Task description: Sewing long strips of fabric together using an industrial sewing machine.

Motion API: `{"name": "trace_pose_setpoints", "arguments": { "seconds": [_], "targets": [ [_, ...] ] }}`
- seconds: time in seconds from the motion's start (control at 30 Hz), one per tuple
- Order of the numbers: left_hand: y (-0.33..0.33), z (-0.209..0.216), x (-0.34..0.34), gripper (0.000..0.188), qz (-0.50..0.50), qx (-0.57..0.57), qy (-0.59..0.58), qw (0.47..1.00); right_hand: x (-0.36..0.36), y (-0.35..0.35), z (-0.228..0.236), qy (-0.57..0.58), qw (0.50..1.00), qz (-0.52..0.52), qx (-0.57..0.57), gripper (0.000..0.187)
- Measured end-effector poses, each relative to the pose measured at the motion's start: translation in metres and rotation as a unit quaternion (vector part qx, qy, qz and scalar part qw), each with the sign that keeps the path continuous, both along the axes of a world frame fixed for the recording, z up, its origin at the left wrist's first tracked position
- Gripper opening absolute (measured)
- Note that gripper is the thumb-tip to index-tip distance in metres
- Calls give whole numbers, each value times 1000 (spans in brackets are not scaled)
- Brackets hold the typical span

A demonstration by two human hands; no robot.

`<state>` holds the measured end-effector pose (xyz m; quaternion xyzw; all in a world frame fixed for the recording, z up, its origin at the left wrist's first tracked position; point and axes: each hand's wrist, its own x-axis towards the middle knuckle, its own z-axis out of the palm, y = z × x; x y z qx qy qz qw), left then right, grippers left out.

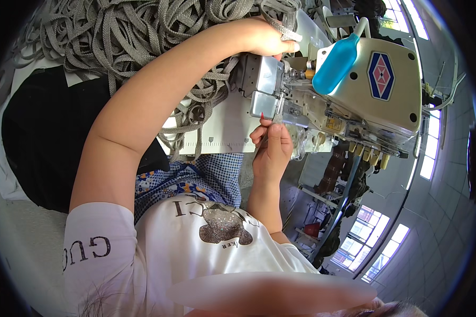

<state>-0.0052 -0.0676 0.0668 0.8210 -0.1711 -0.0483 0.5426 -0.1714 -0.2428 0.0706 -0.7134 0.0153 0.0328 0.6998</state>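
Observation:
My left arm reaches across to the far side of an overlock sewing machine [373,87]. There my left hand [267,38] is closed at a loop of grey herringbone webbing [277,21]; its fingers are partly hidden. My right hand [274,145] is on the near side, just below the machine's metal plate [263,104]. Its thumb and fingers pinch the end of a narrow grey webbing strip [278,119] by the sewing area. A small red tip [262,115] shows beside these fingers.
Tangled grey webbing [127,37] is heaped on the white table [225,124] at the far left. Black cloth [47,137] lies to the left. A blue pad [336,64] hangs over the machine head. Cream knobs [373,157] line its right side.

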Motion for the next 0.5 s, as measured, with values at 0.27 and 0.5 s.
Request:
{"name": "trace_pose_setpoints", "arguments": {
  "seconds": [0.27,0.5],
  "targets": [
    [3,13,-10,56,-50,29,35,998,0,-1,-1,-1,1000,-3,1,26],
    [-16,-8,0,38,-85,-209,90,970,0,1,1,3,1000,0,2,26]
  ]
}}
